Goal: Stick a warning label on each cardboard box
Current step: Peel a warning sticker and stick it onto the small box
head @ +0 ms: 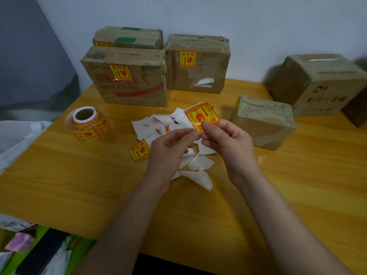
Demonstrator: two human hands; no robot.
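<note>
Both hands hold one yellow and red warning label point(201, 116) above the wooden table point(79, 175). My right hand point(224, 139) pinches its lower edge; my left hand point(170, 143) pinches its white backing at the left corner. Another loose label point(139, 151) lies flat on the table by my left hand. A label roll point(89, 124) stands at the left. Three cardboard boxes at the back left point(129, 80), point(127, 37), point(198, 64) each carry a label. Two boxes at the right point(262, 122), point(317, 84) show none on their visible faces.
A heap of white peeled backing papers point(196, 165) lies under and around my hands. White plastic bags point(17, 135) sit off the table's left edge, with clutter on the floor at the lower left. A pale wall stands behind the boxes.
</note>
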